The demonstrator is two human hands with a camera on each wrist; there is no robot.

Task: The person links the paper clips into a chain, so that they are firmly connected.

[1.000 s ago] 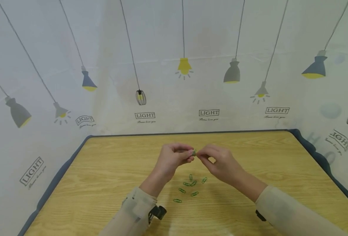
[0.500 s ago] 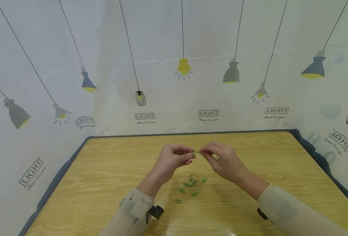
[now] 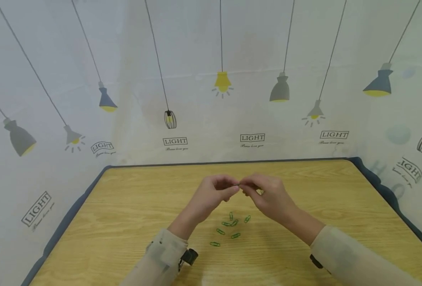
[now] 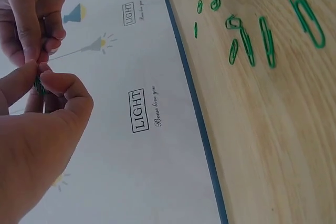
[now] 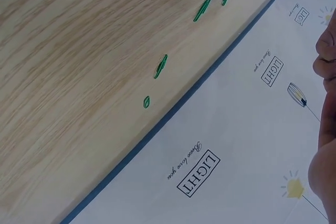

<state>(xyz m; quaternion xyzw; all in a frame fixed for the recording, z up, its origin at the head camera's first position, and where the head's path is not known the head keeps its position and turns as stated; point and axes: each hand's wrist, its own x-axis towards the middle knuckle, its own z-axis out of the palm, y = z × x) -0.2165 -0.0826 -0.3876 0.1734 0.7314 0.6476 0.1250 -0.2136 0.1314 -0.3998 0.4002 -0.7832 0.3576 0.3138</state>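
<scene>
Above the table, my left hand (image 3: 211, 196) and right hand (image 3: 270, 194) meet fingertip to fingertip. Thumb and index finger of the left hand pinch a green paper clip (image 4: 40, 86), mostly covered by the fingers. My right hand pinches at the same spot; the bit of clip in its fingertips is barely visible. Behind the right thumb, a piece of another clip (image 3: 260, 192) shows through the gap in that hand. On the table nearer to me lie several loose green paper clips, among them one at the front (image 3: 215, 244) and one at the right (image 3: 247, 219).
The wood-grain table (image 3: 125, 206) has a dark blue edge (image 4: 191, 87). White cloth walls (image 3: 196, 47) printed with lamps and the word LIGHT stand round its back and sides. A black device (image 3: 189, 257) is strapped at the left wrist.
Half a second ago the hands were slightly apart, with a clip showing between them. Now the fingertips have closed together over it. The loose clips on the table have not moved.
</scene>
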